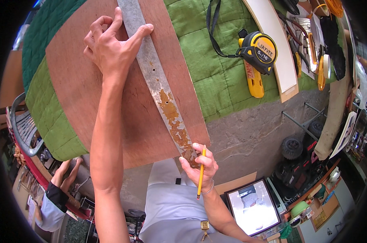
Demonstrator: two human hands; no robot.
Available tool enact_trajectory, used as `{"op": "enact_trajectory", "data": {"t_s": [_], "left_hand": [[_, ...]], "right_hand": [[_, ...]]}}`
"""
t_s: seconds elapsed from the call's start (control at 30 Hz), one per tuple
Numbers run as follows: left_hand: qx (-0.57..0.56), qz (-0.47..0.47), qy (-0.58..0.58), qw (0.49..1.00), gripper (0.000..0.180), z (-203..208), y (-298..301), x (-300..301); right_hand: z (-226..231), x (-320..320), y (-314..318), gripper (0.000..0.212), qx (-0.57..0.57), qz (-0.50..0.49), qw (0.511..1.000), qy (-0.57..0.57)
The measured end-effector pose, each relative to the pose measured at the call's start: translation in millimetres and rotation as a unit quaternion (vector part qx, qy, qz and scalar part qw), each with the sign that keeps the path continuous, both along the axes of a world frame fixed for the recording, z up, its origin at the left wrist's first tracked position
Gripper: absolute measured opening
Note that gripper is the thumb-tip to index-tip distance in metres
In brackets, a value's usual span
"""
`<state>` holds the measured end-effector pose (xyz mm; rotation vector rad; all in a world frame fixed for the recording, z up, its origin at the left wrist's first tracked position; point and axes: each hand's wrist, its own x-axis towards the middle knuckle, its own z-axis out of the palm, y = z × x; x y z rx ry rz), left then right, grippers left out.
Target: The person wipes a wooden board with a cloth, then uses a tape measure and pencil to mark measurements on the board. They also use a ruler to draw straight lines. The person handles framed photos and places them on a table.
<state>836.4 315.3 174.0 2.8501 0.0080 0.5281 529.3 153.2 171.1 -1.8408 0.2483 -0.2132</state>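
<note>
A long grey metal strip [148,67], with patchy brown wear toward its near end, lies slantwise across a reddish-brown wooden board [82,77]. Near the strip's far end is my left hand [116,46]; its thumb and forefinger are spread and rest on the metal, while the other fingers bend over the board. My right hand [203,164] is at the near end, closed on a yellow pencil [201,172] that stands roughly upright in the picture. The right thumb and fingertips also touch the strip's end on both edges.
Green quilted cloth [216,93] lies beneath the board. To the right are a black-and-yellow tape measure [262,50], a yellow-handled tool [254,83] and a curved pale strip [274,44]. Assorted tools crowd the far right. A framed glossy panel [252,206] stands below. Another person [55,198] is at lower left.
</note>
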Motion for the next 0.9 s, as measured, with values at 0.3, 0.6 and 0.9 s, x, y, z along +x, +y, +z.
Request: {"op": "enact_trajectory", "data": {"t_s": [0.3, 0.6, 0.9], "left_hand": [[0.040, 0.005, 0.007, 0.999, 0.089, 4, -2, -3], [0.288, -0.207, 0.272, 0.895, 0.125, 83, -22, -40], [0.273, -0.198, 0.331, 0.881, 0.126, 92, -35, -31]], "right_hand": [[-1, -3, 0, 0.049, -0.016, -0.001, 1.000, -0.008], [14, 5, -4, 0.035, -0.083, 0.010, 0.996, -0.006], [61, 217, -21, 0.017, 0.236, -0.018, 0.971, -0.003]]}}
